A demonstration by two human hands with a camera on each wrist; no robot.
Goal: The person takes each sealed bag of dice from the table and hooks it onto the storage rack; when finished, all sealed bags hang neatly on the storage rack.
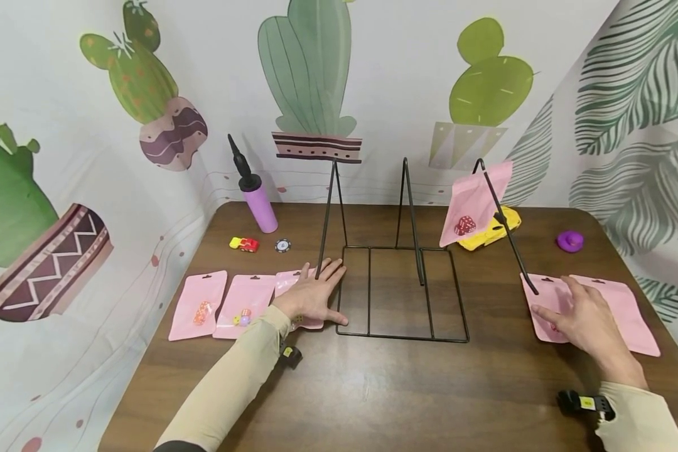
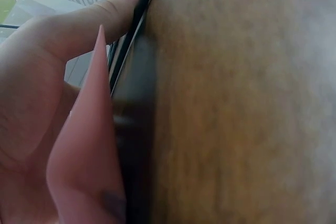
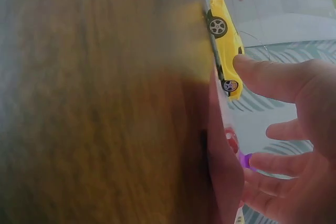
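My left hand (image 1: 313, 296) has its fingers spread over the left side of a black wire display rack (image 1: 403, 338), thumb at the base's corner. Beneath that hand lies a pink pouch (image 1: 311, 323), partly covered; its edge stands up in the left wrist view (image 2: 84, 166). My right hand (image 1: 590, 320) hovers with parted fingers over a pink pouch (image 1: 542, 295) holding something red, with another pink pouch (image 1: 627, 314) beside it. From the rack's right prong hangs a pink pouch (image 1: 483, 191) with red dice (image 1: 465, 225) showing through its window.
Two more pink pouches with dice, an orange-dice one (image 1: 211, 292) and a mixed one (image 1: 254, 292), lie at left. Behind are a purple pump (image 1: 260, 207), small red-yellow car (image 1: 245, 244), poker chip (image 1: 282, 245), yellow toy car (image 1: 488, 233) and purple duck (image 1: 570, 241).
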